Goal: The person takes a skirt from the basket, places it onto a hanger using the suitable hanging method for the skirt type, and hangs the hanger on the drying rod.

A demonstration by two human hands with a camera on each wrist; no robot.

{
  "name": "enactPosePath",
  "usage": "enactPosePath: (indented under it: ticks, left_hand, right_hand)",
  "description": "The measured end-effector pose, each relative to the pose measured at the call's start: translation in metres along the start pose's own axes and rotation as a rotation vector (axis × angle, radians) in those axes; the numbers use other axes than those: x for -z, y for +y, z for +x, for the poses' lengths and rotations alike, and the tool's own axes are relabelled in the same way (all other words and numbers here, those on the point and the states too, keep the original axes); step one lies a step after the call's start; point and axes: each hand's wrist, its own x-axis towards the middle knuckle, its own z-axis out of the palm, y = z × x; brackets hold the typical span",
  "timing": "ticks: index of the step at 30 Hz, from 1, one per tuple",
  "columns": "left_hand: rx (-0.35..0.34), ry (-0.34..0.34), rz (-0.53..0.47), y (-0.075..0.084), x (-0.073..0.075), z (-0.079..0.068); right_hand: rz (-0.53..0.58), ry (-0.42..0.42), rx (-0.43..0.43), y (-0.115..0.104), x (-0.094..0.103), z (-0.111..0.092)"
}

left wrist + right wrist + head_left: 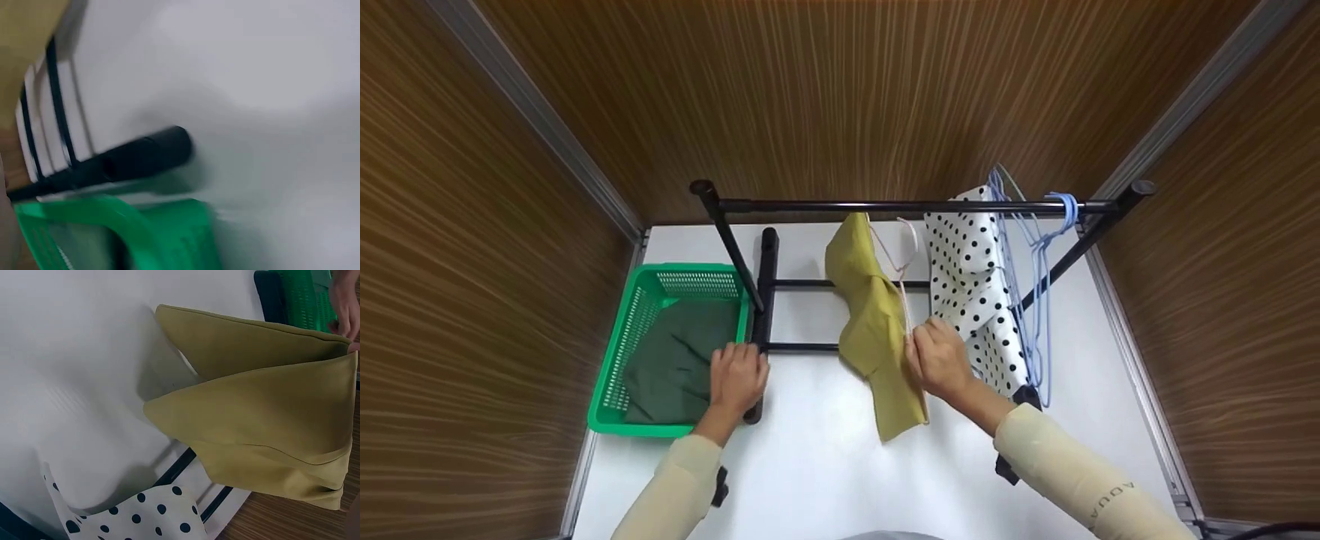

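Observation:
My right hand [939, 358] grips a pale pink clothes hanger [905, 291] together with the edge of a mustard-yellow garment [877, 330]. The hanger's hook points toward the rack's top bar. In the right wrist view the yellow garment [264, 410] hangs in two overlapping layers, tapering to points at the left. My left hand [737, 375] has loosely bent fingers and is over the right rim of a green basket [601, 394], beside the rack's left foot. Inside the basket lies dark green cloth [675, 360]. Nothing shows in the left hand.
A black clothes rack [840, 205] stands on the white table [817, 465]. A white garment with black dots [971, 262] hangs at its right side, near several blue hangers [1041, 300]. Wood-grain panels [840, 105] enclose the back and sides.

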Motion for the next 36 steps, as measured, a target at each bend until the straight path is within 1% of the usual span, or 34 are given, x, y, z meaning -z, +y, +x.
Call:
enactPosePath:
  ticks: [2, 3, 4, 5, 9, 10, 11, 12, 14, 17, 22, 27, 31, 34, 36]
  left_hand:
    - [0.029, -0.017, 0.003, -0.011, 0.001, -0.018]
    - [0.053, -0.028, 0.002, -0.016, 0.002, -0.028]
    - [0.093, -0.042, -0.007, -0.020, 0.004, -0.037]
    - [0.146, -0.058, -0.018, -0.023, 0.006, -0.046]
    - [0.398, -0.137, -0.082, -0.032, 0.012, -0.077]
    - [0.442, -0.153, -0.098, -0.033, 0.013, -0.083]
    - [0.466, -0.171, -0.107, -0.034, 0.014, -0.088]
    - [0.473, -0.185, -0.113, -0.034, 0.015, -0.091]
    - [0.453, -0.197, -0.123, -0.035, 0.015, -0.095]
    - [0.426, -0.206, -0.137, -0.036, 0.016, -0.097]
    - [0.428, -0.242, -0.143, -0.038, 0.018, -0.093]
    - [0.404, -0.262, -0.153, -0.038, 0.018, -0.087]
    - [0.404, -0.273, -0.167, -0.037, 0.016, -0.084]
    - [0.407, -0.294, -0.168, -0.036, 0.016, -0.084]
    - [0.403, -0.289, -0.164, -0.037, 0.017, -0.084]
  right_hand:
    - [0.001, 0.016, 0.003, 0.002, 0.004, 0.003]
    - [-0.002, 0.019, -0.001, 0.003, 0.006, 0.005]
    - [-0.002, 0.021, -0.005, 0.004, 0.008, 0.006]
    - [0.000, 0.024, -0.009, 0.004, 0.010, 0.007]
    - [0.014, 0.020, -0.043, 0.007, 0.016, 0.009]
    - [0.017, 0.018, -0.052, 0.008, 0.018, 0.009]
    - [0.016, 0.015, -0.061, 0.009, 0.019, 0.010]
    - [0.014, 0.013, -0.074, 0.011, 0.021, 0.011]
    - [-0.003, 0.006, -0.095, 0.014, 0.024, 0.013]
    - [-0.016, 0.013, -0.115, 0.020, 0.027, 0.017]
    - [-0.048, 0.027, -0.160, 0.031, 0.032, 0.026]
    - [-0.081, 0.048, -0.215, 0.044, 0.038, 0.030]
    - [-0.125, 0.034, -0.250, 0.055, 0.038, 0.023]
    - [-0.158, 0.007, -0.267, 0.060, 0.035, 0.011]
    - [-0.176, -0.027, -0.282, 0.061, 0.033, 0.001]
